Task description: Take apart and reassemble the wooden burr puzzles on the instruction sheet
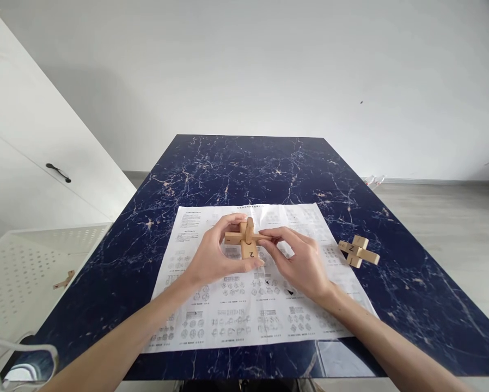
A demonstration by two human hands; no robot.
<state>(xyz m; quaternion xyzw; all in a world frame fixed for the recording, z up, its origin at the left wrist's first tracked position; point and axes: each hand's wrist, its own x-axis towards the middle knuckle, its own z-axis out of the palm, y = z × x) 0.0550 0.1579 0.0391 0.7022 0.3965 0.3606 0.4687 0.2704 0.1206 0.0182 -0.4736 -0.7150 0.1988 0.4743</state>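
Above the middle of a printed instruction sheet point(212, 321), both hands are on a wooden interlocking puzzle point(249, 251) of crossed bars. One bar bears a dark mark like a "2". My left hand point(214, 253) grips it from the left, thumb at the near end and fingers at the far end. My right hand point(297, 258) pinches the thin bar end point(264, 237) that sticks out on the right. A second wooden puzzle point(356, 250), also numbered, sits by the sheet's right edge, with neither hand on it.
The sheet lies on a dark blue marbled table point(244, 174). To the left stand a white cabinet point(32, 141) and a perforated white surface point(28, 283) with a small wooden piece point(65, 280). A white cable point(19, 345) loops near the lower left corner.
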